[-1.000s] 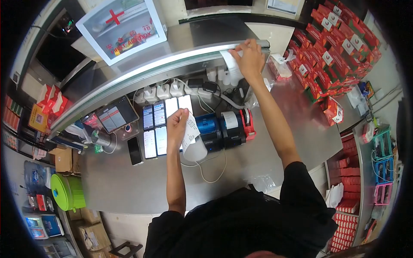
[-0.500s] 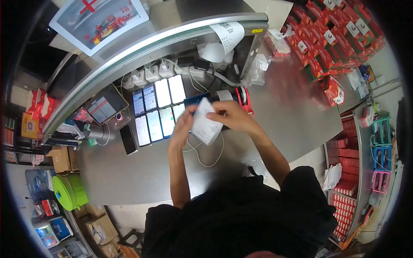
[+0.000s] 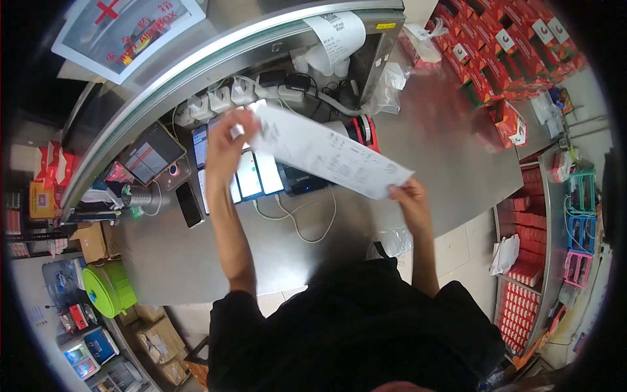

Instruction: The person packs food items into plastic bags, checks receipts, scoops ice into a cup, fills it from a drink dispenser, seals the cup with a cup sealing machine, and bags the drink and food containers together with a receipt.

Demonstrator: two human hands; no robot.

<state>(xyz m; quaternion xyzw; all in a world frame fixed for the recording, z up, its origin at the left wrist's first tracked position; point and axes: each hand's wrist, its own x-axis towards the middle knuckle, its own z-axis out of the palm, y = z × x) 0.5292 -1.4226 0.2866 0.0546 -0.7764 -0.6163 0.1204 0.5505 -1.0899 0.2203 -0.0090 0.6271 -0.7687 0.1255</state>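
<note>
A long white printed receipt (image 3: 330, 151) is stretched out slantwise above the counter. My left hand (image 3: 226, 145) is closed on its upper left end, slightly blurred. At the lower right end, my right hand (image 3: 411, 198) pinches the corner between thumb and fingers. Under the paper and my left hand lie several phones with lit screens (image 3: 249, 175), partly covered. A black printer (image 3: 304, 181) shows below the receipt's edge, most of it hidden. Beside it, a red device (image 3: 366, 132) pokes out behind the receipt.
A dark phone (image 3: 189, 204) and a tablet (image 3: 152, 157) are on the left of the metal counter (image 3: 431, 144). A white cable (image 3: 312, 238) loops near the front. Red boxes (image 3: 516, 52) are stacked at the right. Another printed receipt (image 3: 339, 40) hangs over the back ledge.
The receipt was folded between both hands and is now spread out long. My left hand has moved left and up, my right hand right and down.
</note>
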